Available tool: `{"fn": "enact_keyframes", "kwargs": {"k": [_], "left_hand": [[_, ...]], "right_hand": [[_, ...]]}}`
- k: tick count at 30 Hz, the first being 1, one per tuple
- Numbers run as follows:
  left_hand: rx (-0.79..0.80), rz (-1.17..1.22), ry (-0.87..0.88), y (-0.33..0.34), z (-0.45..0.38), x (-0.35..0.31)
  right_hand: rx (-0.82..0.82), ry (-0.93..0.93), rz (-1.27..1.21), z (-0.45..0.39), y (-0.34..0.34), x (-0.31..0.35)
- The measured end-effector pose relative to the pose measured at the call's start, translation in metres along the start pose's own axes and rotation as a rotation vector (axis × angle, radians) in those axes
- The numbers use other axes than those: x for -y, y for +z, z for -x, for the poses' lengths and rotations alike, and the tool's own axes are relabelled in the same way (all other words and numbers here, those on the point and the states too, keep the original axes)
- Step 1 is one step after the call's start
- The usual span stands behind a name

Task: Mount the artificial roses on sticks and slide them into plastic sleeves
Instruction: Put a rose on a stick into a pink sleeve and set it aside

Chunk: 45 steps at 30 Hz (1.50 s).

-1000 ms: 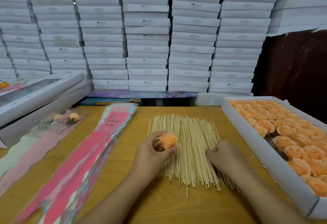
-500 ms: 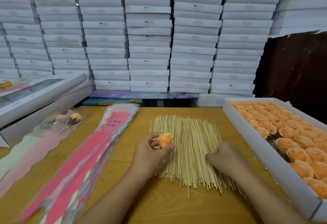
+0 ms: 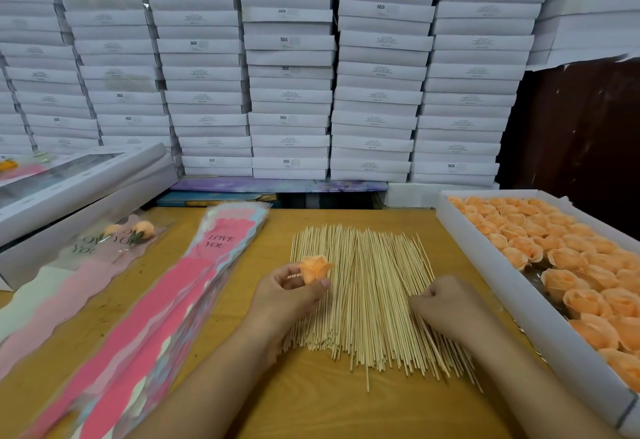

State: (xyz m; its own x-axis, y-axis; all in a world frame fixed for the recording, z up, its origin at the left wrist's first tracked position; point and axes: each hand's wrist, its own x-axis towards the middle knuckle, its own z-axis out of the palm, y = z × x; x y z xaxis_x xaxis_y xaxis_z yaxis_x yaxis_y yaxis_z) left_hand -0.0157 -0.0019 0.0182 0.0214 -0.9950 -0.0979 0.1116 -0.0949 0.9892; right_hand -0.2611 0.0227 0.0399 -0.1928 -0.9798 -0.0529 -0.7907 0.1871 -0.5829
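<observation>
Fingers of the left hand pinch 1 peach artificial rose, held just above the left edge of the stick pile. Behind the wooden table, stacked white boxes fill the wall, with a dark brown panel at the right. A long white tray along the table's right side holds rows of peach roses. At far left lie 2 grey window boxes, then a fan of pink "LOVE YOU" plastic sleeves, and beside it 2 sleeved roses. Bamboo sticks lie spread in the middle. The right hand rests curled on the pile's right side, fingertips drawn together; whether they grip a stick I cannot tell.
</observation>
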Motion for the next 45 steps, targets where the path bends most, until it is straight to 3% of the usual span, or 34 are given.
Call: {"fn": "enact_keyframes", "kwargs": {"k": [9, 19, 25, 45], "left_hand": [[0.067, 0.302, -0.061, -0.007, -0.005, -0.006], [0.016, 0.512, -0.114, -0.026, -0.021, -0.013], [-0.001, 0.667, -0.103, -0.032, -0.023, -0.016], [0.007, 0.714, -0.091, -0.033, -0.023, -0.015]], "right_hand": [[0.022, -0.146, -0.139, 0.003, -0.006, -0.003], [0.008, -0.18, -0.262, 0.012, -0.022, -0.005], [0.07, -0.267, -0.075, 0.011, -0.022, -0.004], [0.123, -0.257, 0.025, 0.01, -0.014, -0.004]]}}
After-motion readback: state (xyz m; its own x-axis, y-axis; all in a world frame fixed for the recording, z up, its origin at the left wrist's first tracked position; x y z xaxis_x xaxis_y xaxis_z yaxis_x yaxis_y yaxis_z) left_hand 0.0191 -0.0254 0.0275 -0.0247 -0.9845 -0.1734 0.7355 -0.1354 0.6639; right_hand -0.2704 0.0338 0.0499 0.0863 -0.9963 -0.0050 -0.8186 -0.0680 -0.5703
